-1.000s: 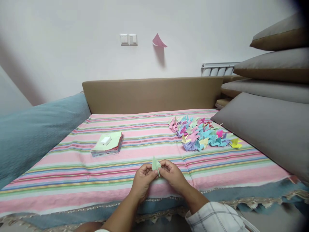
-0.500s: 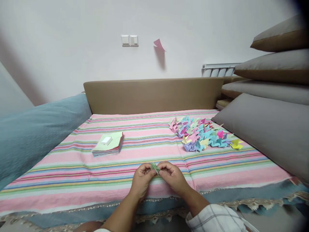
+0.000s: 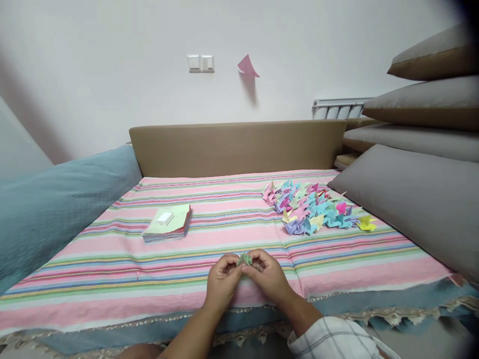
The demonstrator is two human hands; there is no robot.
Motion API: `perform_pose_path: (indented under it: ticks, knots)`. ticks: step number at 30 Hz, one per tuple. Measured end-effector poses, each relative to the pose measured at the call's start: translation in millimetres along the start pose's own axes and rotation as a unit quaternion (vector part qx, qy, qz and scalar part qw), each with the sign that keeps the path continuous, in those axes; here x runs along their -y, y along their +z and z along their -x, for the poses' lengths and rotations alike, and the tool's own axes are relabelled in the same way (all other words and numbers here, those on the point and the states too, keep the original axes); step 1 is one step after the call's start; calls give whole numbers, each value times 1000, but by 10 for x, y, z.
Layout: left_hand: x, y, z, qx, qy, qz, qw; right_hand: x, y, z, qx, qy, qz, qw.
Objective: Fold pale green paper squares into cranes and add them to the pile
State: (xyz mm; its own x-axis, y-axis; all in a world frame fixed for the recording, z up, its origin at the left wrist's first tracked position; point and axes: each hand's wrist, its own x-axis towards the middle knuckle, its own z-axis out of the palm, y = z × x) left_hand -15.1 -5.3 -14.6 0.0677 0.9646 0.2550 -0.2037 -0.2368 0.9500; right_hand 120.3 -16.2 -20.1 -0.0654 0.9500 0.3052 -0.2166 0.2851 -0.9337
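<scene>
Both my hands meet over the near part of the striped cloth [image 3: 112,259]. My left hand [image 3: 221,281] and my right hand [image 3: 268,275] pinch a small folded piece of green paper [image 3: 244,259] between their fingertips. Only the paper's top shows above the fingers. A stack of coloured paper squares [image 3: 168,223] with a small white object on top lies to the left, further back. A heap of several folded paper cranes [image 3: 312,207] in many colours lies at the back right.
A blue bolster [image 3: 56,204] runs along the left side. Grey cushions [image 3: 419,199] are stacked at the right. A brown headboard [image 3: 235,147] closes the back. A pink paper piece [image 3: 247,66] and light switches [image 3: 201,63] are on the wall.
The green paper stood up as a taller point between my fingers; now it is folded lower and mostly hidden in my fingertips. My hands stayed in the same place.
</scene>
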Motion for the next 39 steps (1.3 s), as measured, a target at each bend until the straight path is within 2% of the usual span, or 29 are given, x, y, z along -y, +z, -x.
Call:
perform_pose_path:
  ticks: [3,9,13,18,21,28,31,35,39]
  knots:
    - [-15,-5,11,20,8,-22,1000,46,-5,-18,-10,18,-30,999]
    - [-127,-42,6,61,40,-49,996,76,-59,-38,11,78,-92,993]
    - [-168,-30,14,77,13,-29,997,41,-85,-37,33,72,-95,992]
    - [-176,17,48,16,-24,46,999,40,-91,-41,52,71,-88,992]
    - [-175,24,52,18,-46,48,998,47,-88,-45,49,73,-87,992]
    - [-161,14,8,-39,-14,-7,999,52,-71,-57,18,91,-70,993]
    - [-174,26,10,-34,-60,31,997,58,-80,-62,21,91,-68,993]
    - [-178,19,17,27,-161,103,981,96,-108,-61,53,90,-51,993]
    - [-165,-6,11,66,-181,114,975,141,-117,-50,63,97,-38,993]
